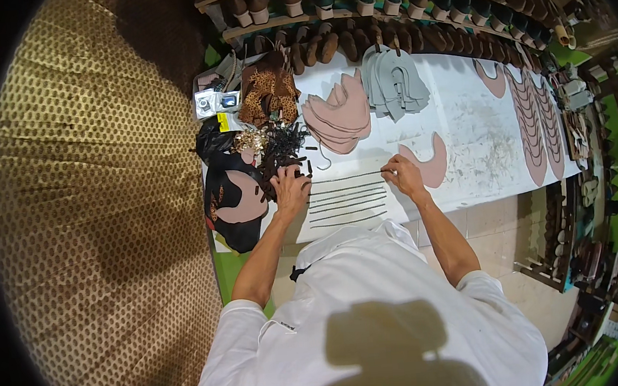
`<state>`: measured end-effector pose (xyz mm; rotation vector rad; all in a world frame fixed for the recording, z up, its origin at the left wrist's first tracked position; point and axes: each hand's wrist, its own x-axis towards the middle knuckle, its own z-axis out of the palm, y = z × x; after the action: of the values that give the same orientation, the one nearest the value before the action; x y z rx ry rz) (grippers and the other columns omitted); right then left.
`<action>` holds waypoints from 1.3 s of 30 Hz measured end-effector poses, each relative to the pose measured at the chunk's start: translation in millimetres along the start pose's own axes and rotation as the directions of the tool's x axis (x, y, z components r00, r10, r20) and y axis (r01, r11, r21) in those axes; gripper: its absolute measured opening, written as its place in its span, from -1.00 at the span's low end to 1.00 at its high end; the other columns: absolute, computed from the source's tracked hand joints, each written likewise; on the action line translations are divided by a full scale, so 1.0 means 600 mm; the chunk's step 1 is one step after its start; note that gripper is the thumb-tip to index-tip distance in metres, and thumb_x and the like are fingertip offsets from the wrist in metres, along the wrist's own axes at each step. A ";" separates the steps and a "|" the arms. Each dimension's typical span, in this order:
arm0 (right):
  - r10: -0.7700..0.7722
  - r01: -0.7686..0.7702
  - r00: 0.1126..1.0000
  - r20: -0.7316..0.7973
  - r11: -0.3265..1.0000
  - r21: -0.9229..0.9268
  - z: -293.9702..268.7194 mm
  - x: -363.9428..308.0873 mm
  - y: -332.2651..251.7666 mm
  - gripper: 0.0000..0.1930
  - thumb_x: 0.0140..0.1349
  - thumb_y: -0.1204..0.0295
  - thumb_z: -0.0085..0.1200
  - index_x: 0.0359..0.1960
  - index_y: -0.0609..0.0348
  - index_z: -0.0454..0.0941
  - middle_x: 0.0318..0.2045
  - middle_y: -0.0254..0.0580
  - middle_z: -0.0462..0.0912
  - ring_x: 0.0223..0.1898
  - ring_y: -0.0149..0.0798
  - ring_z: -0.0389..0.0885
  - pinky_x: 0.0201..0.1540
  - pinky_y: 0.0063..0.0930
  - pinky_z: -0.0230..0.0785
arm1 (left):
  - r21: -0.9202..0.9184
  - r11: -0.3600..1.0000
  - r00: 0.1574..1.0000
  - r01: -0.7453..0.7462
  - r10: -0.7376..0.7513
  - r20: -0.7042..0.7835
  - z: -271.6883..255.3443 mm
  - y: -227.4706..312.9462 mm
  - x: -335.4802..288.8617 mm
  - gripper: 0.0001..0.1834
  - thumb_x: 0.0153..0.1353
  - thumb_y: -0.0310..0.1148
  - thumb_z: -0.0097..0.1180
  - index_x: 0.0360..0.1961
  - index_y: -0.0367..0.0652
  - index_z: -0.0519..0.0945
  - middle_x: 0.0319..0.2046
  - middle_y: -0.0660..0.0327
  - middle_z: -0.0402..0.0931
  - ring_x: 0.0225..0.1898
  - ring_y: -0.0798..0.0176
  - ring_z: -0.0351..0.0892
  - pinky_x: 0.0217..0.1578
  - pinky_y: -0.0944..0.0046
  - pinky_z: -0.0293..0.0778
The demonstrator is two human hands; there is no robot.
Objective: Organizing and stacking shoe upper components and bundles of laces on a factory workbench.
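A thin dark cord [348,177] runs nearly straight between my two hands over the white table. My right hand [403,176] pinches its right end. My left hand [293,190] is closed at the other end, its fingers bent beside a pile of small dark brown pieces [277,158]; the exact grip is partly hidden. Several similar dark cords [347,204] lie below in roughly parallel rows, nearest my body. Just beyond my right hand rests a pink curved shoe-upper piece [433,160]. A short curved thread [327,159] lies beyond the held cord.
Stacked pink pieces [339,114], grey pieces [395,84] and leopard-print pieces [269,94] sit across the table [464,130]. Black material with a pink piece [243,198] lies left. More pink pieces [529,125] line the right end. Shoe racks [353,12] stand behind; a patterned gold curtain [100,209] hangs left.
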<state>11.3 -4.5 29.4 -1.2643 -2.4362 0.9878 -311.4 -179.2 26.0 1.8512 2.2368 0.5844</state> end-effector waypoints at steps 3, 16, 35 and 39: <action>-0.029 0.029 0.999 -0.014 0.999 -0.046 -0.001 0.001 0.000 -0.85 0.25 0.32 0.29 -0.22 0.03 0.79 -0.21 -0.24 0.67 -0.24 -0.09 0.68 -0.13 -0.21 0.52 | -0.001 1.000 1.000 -0.023 0.023 0.007 0.004 -0.002 0.003 -0.87 0.10 -0.32 0.43 -0.30 -0.01 0.82 0.10 0.18 0.46 0.17 0.00 0.29 0.06 -0.09 0.13; -0.065 0.069 0.995 0.072 0.996 -0.059 -0.003 -0.005 -0.001 -0.86 0.22 0.29 0.35 -0.25 0.01 0.78 -0.16 -0.27 0.62 -0.02 -0.10 0.60 -0.02 -0.19 0.49 | -0.067 0.995 0.997 -0.072 0.074 0.025 -0.006 -0.014 -0.022 -0.92 0.13 -0.34 0.38 -0.34 -0.04 0.77 0.09 0.21 0.46 0.22 -0.01 0.27 0.07 -0.15 0.09; -0.055 0.052 0.998 0.013 0.985 0.164 -0.004 0.005 0.035 -0.82 0.30 0.43 0.20 -0.19 0.24 0.78 -0.22 -0.11 0.69 -0.25 -0.14 0.68 -0.17 -0.30 0.51 | -0.113 0.993 0.995 -0.038 0.028 -0.091 -0.004 -0.012 -0.009 -0.91 0.05 -0.36 0.41 -0.37 0.01 0.81 0.11 0.19 0.49 0.21 -0.05 0.30 0.11 -0.22 0.11; 0.017 -0.011 1.000 -0.022 0.969 0.248 -0.012 0.005 0.022 -0.77 0.34 0.35 0.22 -0.16 0.26 0.76 -0.25 -0.10 0.68 -0.29 -0.17 0.64 -0.19 -0.33 0.48 | -0.009 0.977 0.928 0.214 -0.206 -0.311 -0.011 -0.038 0.038 -0.89 0.12 -0.30 0.38 -0.32 0.00 0.79 0.10 0.16 0.49 0.22 -0.05 0.32 0.15 -0.19 0.11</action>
<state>21.1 6.5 25.9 -1.2012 -2.2045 1.2292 -339.0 -161.6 25.5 1.5900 2.6087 0.8626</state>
